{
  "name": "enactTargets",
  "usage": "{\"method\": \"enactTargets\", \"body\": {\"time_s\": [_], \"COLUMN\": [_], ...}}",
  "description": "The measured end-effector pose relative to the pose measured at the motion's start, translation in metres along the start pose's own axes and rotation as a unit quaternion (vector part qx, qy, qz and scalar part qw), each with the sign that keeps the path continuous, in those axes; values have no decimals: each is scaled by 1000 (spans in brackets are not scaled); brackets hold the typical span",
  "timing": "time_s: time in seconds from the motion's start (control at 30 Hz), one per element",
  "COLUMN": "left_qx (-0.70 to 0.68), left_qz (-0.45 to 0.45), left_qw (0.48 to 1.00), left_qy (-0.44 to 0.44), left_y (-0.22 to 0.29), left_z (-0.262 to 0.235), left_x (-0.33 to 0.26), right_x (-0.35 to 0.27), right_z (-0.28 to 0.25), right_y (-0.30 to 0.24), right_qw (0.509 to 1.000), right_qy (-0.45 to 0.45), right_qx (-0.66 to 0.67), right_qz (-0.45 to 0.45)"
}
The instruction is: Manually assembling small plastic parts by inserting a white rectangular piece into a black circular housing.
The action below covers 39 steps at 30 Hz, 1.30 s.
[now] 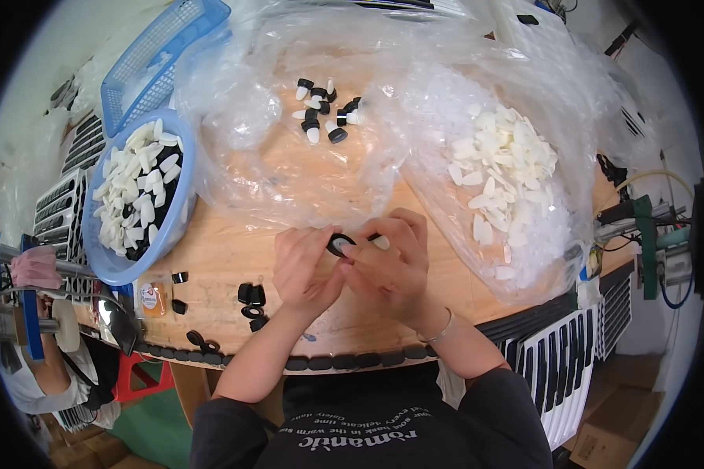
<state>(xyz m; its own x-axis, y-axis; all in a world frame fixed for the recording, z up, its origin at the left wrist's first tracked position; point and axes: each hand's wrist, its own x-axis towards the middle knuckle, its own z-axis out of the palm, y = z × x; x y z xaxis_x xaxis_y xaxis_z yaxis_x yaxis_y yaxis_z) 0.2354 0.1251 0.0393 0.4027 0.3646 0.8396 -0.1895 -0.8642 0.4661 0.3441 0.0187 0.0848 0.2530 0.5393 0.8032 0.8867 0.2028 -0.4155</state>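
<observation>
Near the middle of the table, my left hand (299,264) is closed, its fingertips pinching a small black oval part (339,243) with a pale centre. My right hand (399,270) meets it there, thumb and fingers pressed against the same part. A second small piece, white with a black end (379,241), is tucked between the right fingers. Ahead of my hands lies a cluster of white tabs joined to black oval pieces (321,105). Loose white tabs (508,160) are heaped on clear plastic to the right. My fingers partly cover both held pieces.
A blue basin (117,270) of white tabs and black parts stands at left, below a blue basket (160,59). Black pieces (252,295) lie nearby, and more line the table's front edge. Clear plastic sheeting (235,172) covers the far side. Metal fixtures (641,227) stand right.
</observation>
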Motion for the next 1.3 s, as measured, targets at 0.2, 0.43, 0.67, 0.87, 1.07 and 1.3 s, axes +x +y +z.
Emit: {"method": "enactTargets", "body": {"time_s": [0.2,0.43,0.67,0.87,1.07,1.3], "left_qx": [3,-11,-15,-5,-17,-77], "left_qz": [46,63,34,-44,-51,-49], "left_qw": [999,997,995,995,996,994], "left_qy": [-18,-36,-91,-87,-68,-59], "left_y": [0,-2,3,-10,-9,-7], "left_z": [-1,3,4,6,-1,-7], "left_x": [4,5,1,-5,1,2], "right_x": [-9,-6,-24,-15,14,19], "right_z": [-4,-10,3,-10,-42,-47], "right_y": [10,17,28,58,176,181], "right_qw": [809,739,711,740,966,871], "right_qy": [-108,-185,-155,-181,-112,-340], "right_qx": [385,444,512,422,-146,-314], "right_qz": [431,472,456,492,184,166]}}
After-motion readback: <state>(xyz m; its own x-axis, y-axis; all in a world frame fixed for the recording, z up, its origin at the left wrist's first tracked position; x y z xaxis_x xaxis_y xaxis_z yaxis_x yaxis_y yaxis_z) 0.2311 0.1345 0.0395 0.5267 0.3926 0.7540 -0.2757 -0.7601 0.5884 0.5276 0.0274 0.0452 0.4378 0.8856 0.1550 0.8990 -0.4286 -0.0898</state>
